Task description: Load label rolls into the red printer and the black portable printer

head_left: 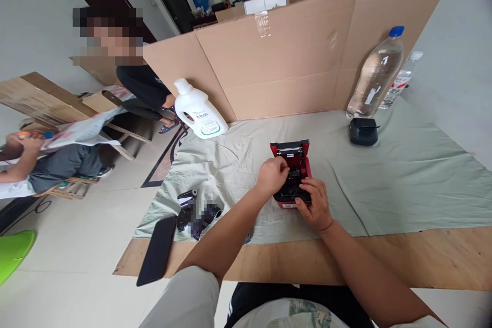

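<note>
A small red and black printer (291, 197) sits on the cloth in front of me with its lid (290, 147) raised. Its dark inside is partly covered by my fingers. My left hand (272, 174) reaches over the printer's left side, fingertips pinched together at the opening; what they hold, if anything, is hidden. My right hand (315, 204) grips the front right corner, thumb at the front and fingers curled over the edge. Left of my left forearm lie dark, shiny film rolls (188, 196), partly pixelated.
A black phone-like slab (157, 251) lies at the table's front left edge. Behind stand a white detergent jug (202, 115), a cardboard screen (284, 72), a large water bottle (374, 79), a smaller bottle (400, 82) and a black box (363, 132). People sit at the left.
</note>
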Motion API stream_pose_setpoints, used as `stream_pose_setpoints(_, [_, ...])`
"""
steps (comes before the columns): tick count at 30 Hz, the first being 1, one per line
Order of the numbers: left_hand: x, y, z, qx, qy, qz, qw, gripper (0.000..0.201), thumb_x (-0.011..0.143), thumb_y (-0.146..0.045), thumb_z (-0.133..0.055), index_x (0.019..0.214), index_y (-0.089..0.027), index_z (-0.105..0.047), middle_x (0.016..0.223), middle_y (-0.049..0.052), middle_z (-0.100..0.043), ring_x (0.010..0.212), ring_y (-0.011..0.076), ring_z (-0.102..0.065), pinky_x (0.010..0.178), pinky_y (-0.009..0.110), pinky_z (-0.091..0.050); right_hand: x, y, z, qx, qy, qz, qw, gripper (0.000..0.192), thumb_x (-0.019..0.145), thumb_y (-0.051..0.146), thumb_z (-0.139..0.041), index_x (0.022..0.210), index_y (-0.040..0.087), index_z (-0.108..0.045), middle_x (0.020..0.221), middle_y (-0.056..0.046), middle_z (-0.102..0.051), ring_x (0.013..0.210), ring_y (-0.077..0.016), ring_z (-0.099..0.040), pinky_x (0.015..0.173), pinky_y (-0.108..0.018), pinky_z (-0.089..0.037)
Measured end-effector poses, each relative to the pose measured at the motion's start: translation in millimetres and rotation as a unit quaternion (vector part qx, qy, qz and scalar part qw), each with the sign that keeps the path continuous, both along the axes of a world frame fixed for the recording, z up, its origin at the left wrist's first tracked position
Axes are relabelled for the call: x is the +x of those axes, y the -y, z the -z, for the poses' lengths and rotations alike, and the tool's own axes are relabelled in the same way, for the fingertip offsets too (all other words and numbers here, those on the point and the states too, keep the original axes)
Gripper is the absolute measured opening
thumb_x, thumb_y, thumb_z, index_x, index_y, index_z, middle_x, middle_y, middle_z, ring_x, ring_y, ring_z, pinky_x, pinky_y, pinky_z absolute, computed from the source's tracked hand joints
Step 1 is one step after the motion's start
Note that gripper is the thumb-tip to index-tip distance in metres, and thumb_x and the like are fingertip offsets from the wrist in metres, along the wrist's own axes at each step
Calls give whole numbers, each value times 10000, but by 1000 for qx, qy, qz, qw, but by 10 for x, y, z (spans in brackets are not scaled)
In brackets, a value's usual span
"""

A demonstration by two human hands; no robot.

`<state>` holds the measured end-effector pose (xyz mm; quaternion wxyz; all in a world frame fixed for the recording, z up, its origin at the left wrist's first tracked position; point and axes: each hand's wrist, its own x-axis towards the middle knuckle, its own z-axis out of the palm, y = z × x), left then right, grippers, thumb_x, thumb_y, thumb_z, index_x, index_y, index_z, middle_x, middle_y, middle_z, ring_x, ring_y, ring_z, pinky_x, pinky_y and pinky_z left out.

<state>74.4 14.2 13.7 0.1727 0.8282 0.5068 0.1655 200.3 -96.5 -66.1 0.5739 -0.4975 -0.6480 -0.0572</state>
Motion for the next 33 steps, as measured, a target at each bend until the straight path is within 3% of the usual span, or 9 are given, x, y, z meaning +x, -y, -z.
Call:
stream_pose_setpoints(4, [210,-42,-81,3,-185,161,970,235,784,-199,-619,1010,-215,-680,1016,76,-718,1055,278,-610,978,459,-358,15,-5,15,4,-6,-8,1000,265,870,300,-535,1118,208,-540,1084,-107,-607,1068,-266,-569,898,-496,-482])
stream_pose_setpoints(8, [405,-115,-91,-20,-298,177,938,191,758,-209,-631,922,-149,-707,946,132,-730,983,314,-640,968,497,-333,36,-11,23,7,-10,-19,1000,272,876,282,-522,1135,203,-544,1087,-110,-608,1072,-263,-567,906,-493,-474])
stream_pose_setpoints(12, [428,-115,-64,-11,-279,148,949,184,745,-219,-622,877,-129,-712,902,148,-728,956,314,-646,969,495,-334,50,-10,40,4,-8,-23,1000,291,879,273,-518,1160,202,-532,1097,-112,-603,1067,-264,-560,908,-501,-468])
stream_pose_setpoints(15, [293,-56,-62,-24,-160,127,979,250,711,-276,-653,929,-164,-700,940,107,-724,962,299,-636,983,487,-345,63,-6,67,-7,-24,-28,999,366,878,291,-519,1231,200,-491,1116,-116,-590,1070,-266,-553,909,-507,-471])
stream_pose_setpoints(18, [37,34,-93,-100,53,123,986,356,730,-258,-621,1077,-177,-634,1009,76,-695,931,230,-627,914,394,-424,76,-2,94,-19,-38,-30,999,431,869,323,-537,1274,205,-455,1121,-113,-585,1069,-269,-547,910,-511,-472])
stream_pose_setpoints(21, [-362,56,-137,-237,258,159,923,403,793,-267,-561,1184,-171,-546,1010,68,-664,884,174,-607,804,302,-458,79,1,102,-27,-37,-28,999,428,864,328,-545,1266,207,-465,1108,-106,-593,1057,-269,-545,911,-510,-465])
stream_pose_setpoints(23, [-717,-18,-157,-300,299,172,889,402,797,-308,-574,1173,-165,-554,1014,67,-655,888,170,-593,797,291,-450,75,2,98,-32,-34,-26,999,406,864,323,-543,1247,203,-486,1113,-108,-595,1057,-270,-543,920,-510,-455])
stream_pose_setpoints(29, [-1887,-467,-4,-305,101,12,947,453,703,-323,-588,1117,-142,-617,1044,74,-669,948,229,-590,836,321,-460,67,-13,116,-25,-31,-21,999,385,864,334,-535,1223,196,-510,1108,-111,-600,1044,-273,-551,912,-505,-450])
stream_pose_setpoints(33, [-2294,-568,232,-225,-93,-91,966,459,681,-237,-568,1133,-191,-634,1116,62,-673,1047,258,-586,912,331,-450,71,-22,133,-21,-24,-22,999,388,866,342,-536,1224,194,-513,1104,-120,-600,1034,-282,-553,907,-516,-445])
